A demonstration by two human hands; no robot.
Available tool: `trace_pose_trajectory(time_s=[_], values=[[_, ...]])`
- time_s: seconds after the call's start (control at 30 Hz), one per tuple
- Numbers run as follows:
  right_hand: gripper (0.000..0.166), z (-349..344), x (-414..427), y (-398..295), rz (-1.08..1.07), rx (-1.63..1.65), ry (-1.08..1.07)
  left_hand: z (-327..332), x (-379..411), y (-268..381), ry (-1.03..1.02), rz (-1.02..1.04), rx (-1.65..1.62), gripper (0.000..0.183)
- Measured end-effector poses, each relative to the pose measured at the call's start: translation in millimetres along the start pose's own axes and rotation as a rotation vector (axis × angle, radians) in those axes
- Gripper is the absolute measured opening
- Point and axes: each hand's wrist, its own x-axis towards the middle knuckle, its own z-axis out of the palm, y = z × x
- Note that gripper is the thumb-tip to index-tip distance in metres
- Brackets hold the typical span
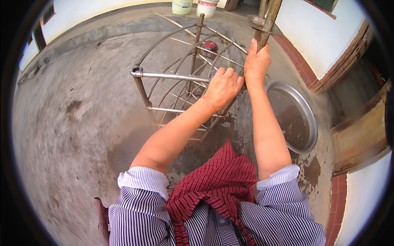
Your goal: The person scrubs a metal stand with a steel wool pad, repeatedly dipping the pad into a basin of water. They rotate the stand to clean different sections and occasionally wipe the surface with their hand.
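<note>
A metal tiered rack (pixel 172 76) with curved bars and tubular legs is tilted in front of me above the concrete ground. My left hand (pixel 224 86) is closed over its near top tube, by the right-hand corner. Grey mesh that looks like steel wool (pixel 212 73) shows at the edge of that hand, mostly covered by it. With fingers wrapped around a metal post (pixel 272 15) at the rack's right side, my right hand (pixel 258 64) sits just below a round metal disc (pixel 255 21). Both hands are close together.
Right of the rack, a wide metal basin (pixel 311 132) holds murky water. A pale green bucket (pixel 181 6) and a white bucket (pixel 207 8) stand by the far wall. A red bundle (pixel 209 47) and a long stick (pixel 172 22) lie beyond the rack. Wet patches darken the concrete (pixel 92 107).
</note>
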Motion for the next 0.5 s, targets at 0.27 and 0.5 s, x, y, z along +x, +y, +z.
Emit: trace_pose_trajectory(time_s=[0.27, 0.5], values=[[0.028, 4.0, -6.6, -6.5, -0.025, 0.046, 0.022, -31.0, -13.4, -28.3, -0.104, -0.136, -0.321, 0.031], [0.026, 5.2, -7.3, -7.5, -0.036, 0.080, 0.027, -19.8, -12.1, -3.4, 0.081, -0.335, -0.232, 0.034]])
